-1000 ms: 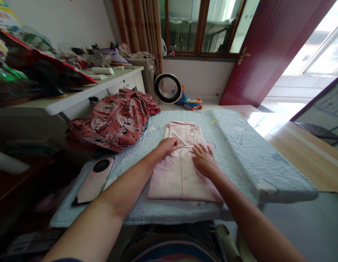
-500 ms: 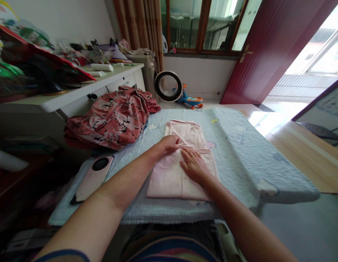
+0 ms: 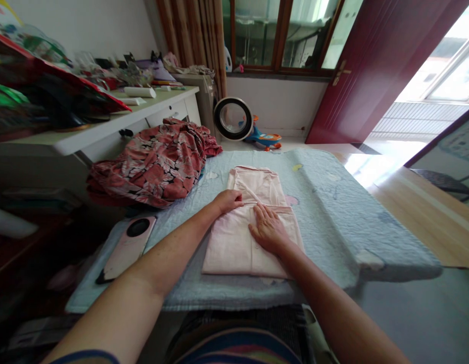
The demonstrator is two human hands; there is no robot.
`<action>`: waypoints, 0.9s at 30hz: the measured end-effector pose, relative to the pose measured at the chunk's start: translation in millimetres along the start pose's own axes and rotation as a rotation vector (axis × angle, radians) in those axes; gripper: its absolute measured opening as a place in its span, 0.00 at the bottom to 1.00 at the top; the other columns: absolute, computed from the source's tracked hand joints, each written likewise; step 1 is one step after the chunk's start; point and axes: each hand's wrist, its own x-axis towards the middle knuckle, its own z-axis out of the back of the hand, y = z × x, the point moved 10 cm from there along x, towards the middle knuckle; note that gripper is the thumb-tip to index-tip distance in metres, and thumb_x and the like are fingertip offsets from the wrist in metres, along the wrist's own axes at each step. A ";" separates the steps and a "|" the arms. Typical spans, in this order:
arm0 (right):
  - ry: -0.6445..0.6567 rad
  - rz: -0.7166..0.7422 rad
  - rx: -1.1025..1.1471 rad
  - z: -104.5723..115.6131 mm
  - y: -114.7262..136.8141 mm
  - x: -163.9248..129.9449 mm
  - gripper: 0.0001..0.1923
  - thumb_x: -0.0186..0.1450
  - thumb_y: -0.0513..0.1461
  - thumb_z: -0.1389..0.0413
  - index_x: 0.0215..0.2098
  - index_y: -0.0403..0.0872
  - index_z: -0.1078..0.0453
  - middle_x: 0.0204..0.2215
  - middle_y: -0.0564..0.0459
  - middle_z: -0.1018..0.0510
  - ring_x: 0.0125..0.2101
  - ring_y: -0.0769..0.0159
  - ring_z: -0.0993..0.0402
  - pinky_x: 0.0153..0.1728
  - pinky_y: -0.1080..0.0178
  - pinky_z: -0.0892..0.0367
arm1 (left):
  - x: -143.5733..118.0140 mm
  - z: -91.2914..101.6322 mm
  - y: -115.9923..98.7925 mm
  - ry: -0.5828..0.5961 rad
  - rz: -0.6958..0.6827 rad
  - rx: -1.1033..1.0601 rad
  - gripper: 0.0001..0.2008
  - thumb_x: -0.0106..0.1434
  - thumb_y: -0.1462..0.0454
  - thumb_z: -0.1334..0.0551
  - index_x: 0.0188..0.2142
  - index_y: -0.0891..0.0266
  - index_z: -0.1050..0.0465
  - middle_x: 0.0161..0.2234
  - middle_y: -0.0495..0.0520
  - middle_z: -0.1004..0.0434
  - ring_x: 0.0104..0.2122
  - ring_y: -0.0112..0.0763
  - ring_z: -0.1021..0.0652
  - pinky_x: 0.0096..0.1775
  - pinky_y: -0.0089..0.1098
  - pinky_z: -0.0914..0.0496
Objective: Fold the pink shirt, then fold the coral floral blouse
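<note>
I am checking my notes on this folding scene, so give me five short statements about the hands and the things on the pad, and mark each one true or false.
1. The right hand lies flat, palm down, on the pink garment. True.
2. The left hand holds the phone. False: the phone lies by itself on the left of the blue pad; the left hand rests on the pink garment's left edge.
3. The red floral cloth lies crumpled, left of the pink garment. True.
4. The pink garment hangs off the pad's near edge. False: it lies wholly on the pad.
5. The phone lies on the pink garment. False: they are apart.
</note>
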 end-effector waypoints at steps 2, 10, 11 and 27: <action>0.016 -0.009 0.005 0.5 -1.6 2.8 0.34 0.69 0.47 0.54 0.68 0.37 0.48 0.68 0.36 0.44 0.67 0.51 0.49 0.64 0.53 0.52 | -3.6 1.2 -1.5 -0.031 -0.014 0.058 0.08 0.61 0.60 0.39 0.33 0.62 0.24 0.30 0.51 0.22 0.30 0.30 0.26 0.33 0.27 0.36; 0.002 0.003 0.005 16.9 -2.9 6.4 0.29 0.67 0.53 0.49 0.60 0.47 0.39 0.60 0.43 0.32 0.60 0.50 0.41 0.62 0.47 0.53 | -10.0 4.7 -3.8 -0.092 0.041 0.178 0.07 0.63 0.63 0.40 0.38 0.61 0.23 0.36 0.55 0.20 0.36 0.35 0.23 0.39 0.30 0.33; -0.001 0.004 0.006 17.4 -4.8 5.9 0.29 0.67 0.53 0.49 0.60 0.48 0.39 0.60 0.43 0.32 0.60 0.51 0.40 0.61 0.48 0.52 | -10.7 4.8 -4.4 -0.098 0.046 0.187 0.07 0.63 0.63 0.40 0.38 0.60 0.23 0.37 0.55 0.20 0.37 0.35 0.23 0.40 0.31 0.32; 0.020 -0.100 -0.017 10.8 -63.1 -13.8 0.28 0.73 0.52 0.59 0.64 0.48 0.40 0.66 0.46 0.37 0.66 0.52 0.47 0.63 0.43 0.53 | -26.5 11.1 26.1 -0.269 0.271 0.107 0.08 0.61 0.62 0.39 0.39 0.57 0.23 0.45 0.55 0.28 0.48 0.41 0.29 0.50 0.38 0.33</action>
